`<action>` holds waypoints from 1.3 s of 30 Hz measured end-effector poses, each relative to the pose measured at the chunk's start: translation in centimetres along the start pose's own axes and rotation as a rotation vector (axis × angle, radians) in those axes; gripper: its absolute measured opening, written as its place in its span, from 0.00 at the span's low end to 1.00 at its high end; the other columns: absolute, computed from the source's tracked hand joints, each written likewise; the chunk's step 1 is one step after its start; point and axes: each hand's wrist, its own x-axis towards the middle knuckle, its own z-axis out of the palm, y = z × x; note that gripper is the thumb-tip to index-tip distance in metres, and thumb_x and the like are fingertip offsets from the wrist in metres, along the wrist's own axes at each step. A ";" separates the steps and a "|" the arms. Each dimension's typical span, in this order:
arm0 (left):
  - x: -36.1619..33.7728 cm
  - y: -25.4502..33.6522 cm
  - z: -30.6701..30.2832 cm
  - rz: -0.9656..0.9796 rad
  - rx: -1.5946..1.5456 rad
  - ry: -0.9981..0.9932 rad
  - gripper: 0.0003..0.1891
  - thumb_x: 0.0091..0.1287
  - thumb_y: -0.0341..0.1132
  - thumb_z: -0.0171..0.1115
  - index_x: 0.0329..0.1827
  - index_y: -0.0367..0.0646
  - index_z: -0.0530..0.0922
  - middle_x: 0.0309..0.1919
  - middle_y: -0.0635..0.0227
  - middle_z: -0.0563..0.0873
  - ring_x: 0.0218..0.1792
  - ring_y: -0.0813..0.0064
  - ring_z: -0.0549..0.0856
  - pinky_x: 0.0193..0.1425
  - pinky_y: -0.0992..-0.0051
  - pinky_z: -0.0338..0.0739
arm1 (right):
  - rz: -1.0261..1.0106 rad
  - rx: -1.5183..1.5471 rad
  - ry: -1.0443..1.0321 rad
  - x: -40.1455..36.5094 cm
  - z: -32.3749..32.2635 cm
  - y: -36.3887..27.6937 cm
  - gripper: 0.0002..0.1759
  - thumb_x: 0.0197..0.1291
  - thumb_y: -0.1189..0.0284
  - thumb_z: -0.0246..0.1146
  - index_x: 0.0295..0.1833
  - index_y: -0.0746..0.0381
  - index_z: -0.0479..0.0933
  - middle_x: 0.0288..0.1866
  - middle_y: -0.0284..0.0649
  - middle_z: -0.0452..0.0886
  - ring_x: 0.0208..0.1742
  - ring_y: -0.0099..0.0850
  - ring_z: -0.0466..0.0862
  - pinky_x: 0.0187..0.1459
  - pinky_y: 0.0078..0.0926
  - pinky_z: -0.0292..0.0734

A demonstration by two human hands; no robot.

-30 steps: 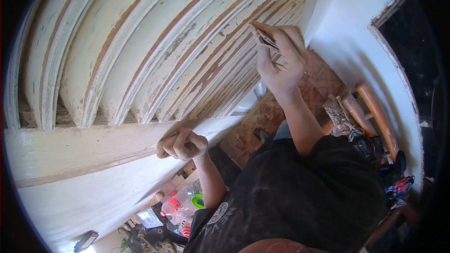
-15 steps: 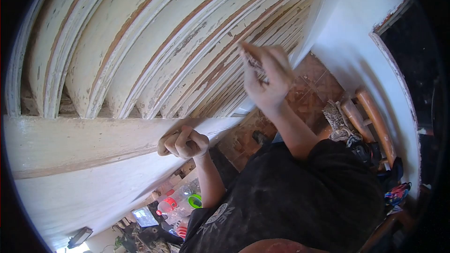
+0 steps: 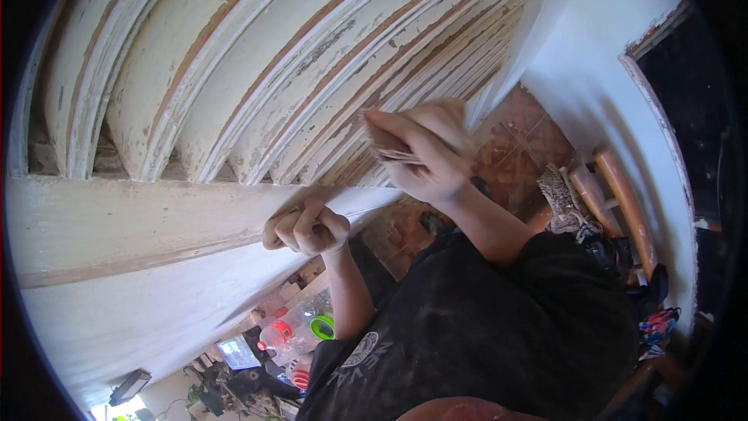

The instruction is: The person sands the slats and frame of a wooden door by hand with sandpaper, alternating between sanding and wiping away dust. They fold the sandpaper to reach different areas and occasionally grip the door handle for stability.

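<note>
A louvered wooden door (image 3: 140,214) with worn, flaking cream paint fills the upper left, its curved-looking slats (image 3: 312,47) showing brown bare strips. My left hand (image 3: 308,228) is closed with curled fingers at the edge of the door's side rail. My right hand (image 3: 427,152) is pinched around a folded brown piece that looks like sandpaper (image 3: 383,144), close to the slats. The hand and the piece are blurred by motion, so contact with the slats cannot be made out.
A clear plastic bottle (image 3: 282,333) with a red cap and a green ring (image 3: 322,327) are down at the lower left, among clutter. Wooden chair parts (image 3: 623,203) and a woven cloth (image 3: 559,195) are at the right, by a white wall (image 3: 584,54). Reddish tiles (image 3: 522,129) cover the floor.
My right hand has moved down and left along the slats with the sandpaper. My left hand stays at the door's edge. The view has shifted slightly.
</note>
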 end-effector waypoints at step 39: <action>0.3 0.5 0.3 -0.002 -0.028 0.021 0.14 0.54 0.19 0.58 0.31 0.56 0.76 0.29 0.79 0.69 0.38 0.71 0.70 0.50 0.69 0.59 | 0.016 -0.058 0.045 -0.9 1.3 0.2 0.18 0.43 0.82 0.69 0.45 0.66 0.88 0.31 0.32 0.79 0.33 0.30 0.76 0.39 0.29 0.72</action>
